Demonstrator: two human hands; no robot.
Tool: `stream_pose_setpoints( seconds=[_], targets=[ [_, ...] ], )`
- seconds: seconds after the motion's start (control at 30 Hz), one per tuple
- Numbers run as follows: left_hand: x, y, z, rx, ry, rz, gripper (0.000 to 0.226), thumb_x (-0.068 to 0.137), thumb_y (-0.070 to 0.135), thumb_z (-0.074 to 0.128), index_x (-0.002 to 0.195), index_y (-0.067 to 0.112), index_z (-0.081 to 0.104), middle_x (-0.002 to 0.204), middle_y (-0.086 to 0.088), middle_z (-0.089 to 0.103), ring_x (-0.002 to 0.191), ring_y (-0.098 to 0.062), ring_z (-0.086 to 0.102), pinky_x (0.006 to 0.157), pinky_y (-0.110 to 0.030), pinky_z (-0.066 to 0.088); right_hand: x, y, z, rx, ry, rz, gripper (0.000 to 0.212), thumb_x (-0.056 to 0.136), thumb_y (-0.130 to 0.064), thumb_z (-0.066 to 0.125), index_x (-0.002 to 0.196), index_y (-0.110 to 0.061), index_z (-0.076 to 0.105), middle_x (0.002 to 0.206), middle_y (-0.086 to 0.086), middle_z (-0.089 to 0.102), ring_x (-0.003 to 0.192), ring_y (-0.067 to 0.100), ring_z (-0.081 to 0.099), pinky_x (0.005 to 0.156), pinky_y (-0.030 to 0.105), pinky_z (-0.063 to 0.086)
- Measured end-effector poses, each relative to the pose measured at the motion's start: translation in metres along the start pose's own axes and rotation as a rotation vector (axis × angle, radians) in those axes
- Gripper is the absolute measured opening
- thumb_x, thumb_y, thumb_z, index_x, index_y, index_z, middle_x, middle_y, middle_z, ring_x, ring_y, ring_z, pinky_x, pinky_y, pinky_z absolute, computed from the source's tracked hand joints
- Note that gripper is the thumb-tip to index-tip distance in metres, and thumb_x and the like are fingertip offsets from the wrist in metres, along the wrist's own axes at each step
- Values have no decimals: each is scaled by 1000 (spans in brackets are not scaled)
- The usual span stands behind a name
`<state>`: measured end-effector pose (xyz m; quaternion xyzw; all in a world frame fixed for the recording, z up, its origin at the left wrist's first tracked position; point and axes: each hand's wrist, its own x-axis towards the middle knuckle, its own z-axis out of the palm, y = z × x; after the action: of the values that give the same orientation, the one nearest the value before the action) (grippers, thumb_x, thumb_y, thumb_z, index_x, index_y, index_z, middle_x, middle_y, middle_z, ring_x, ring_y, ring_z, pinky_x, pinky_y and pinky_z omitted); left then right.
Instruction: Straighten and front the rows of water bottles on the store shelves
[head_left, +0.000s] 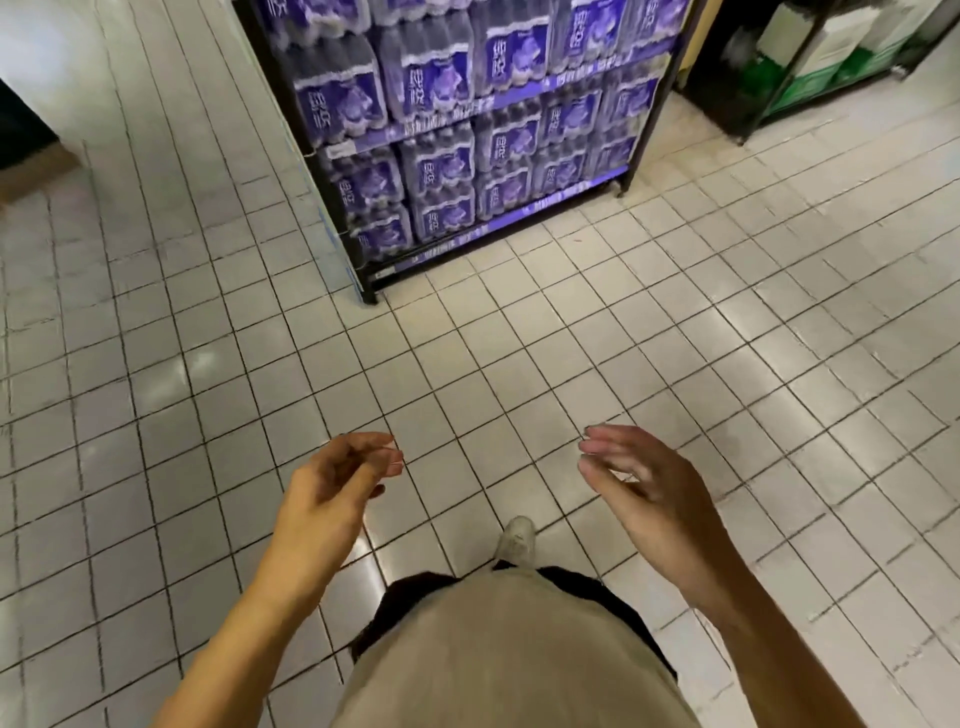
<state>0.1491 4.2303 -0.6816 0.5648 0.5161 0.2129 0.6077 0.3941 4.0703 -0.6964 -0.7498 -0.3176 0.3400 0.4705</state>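
Seen from above, a person stands on a tiled floor (519, 332), left hand (337, 483) and right hand (639, 478) both empty with fingers loosely apart, well short of the shelf rack (652, 104) where purple-labelled water bottle packs (447, 171) sit stacked, seemingly poised to reach.

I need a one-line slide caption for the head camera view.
Both empty hands, left hand and right hand, hover above white tiled floor before black shelf rack of purple-labelled shrink-wrapped water bottle packs.

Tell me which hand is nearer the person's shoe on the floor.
Right. The right hand hangs just up and right of the shoe; the left hand hangs farther off to its left. Both are empty.
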Motion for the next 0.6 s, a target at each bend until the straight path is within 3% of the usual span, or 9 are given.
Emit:
stream_pose_setpoints(
  seconds=[0.23, 0.37, 0.6],
  targets=[
    [96, 45, 2, -55, 123, -21, 17, 97, 21, 57, 108, 19, 70, 96, -1, 75, 96, -12, 70, 87, -33, 52, 149, -48, -10, -82, -157, -65, 27, 87, -23, 73, 109, -36, 65, 104, -19, 70, 100, -3, 65, 76, 17, 54],
    [164, 64, 1, -139, 212, -65, 16, 96, 21, 59, 106, 18, 70, 95, -4, 75, 96, -15, 71, 86, -34, 52, 233, -68, -7, -100, -167, -80, 26, 87, -28, 72, 110, -38, 65, 105, -22, 70, 103, -5, 64, 81, 22, 53],
    [323, 115, 4, -161, 161, -33, 15, 96, 21, 59, 107, 17, 69, 96, -5, 75, 96, -16, 71, 87, -34, 53, 383, -93, 18, -120, -99, -63, 21, 88, -27, 72, 106, -36, 66, 101, -21, 70, 99, -3, 65, 84, 35, 56]
  ],
)
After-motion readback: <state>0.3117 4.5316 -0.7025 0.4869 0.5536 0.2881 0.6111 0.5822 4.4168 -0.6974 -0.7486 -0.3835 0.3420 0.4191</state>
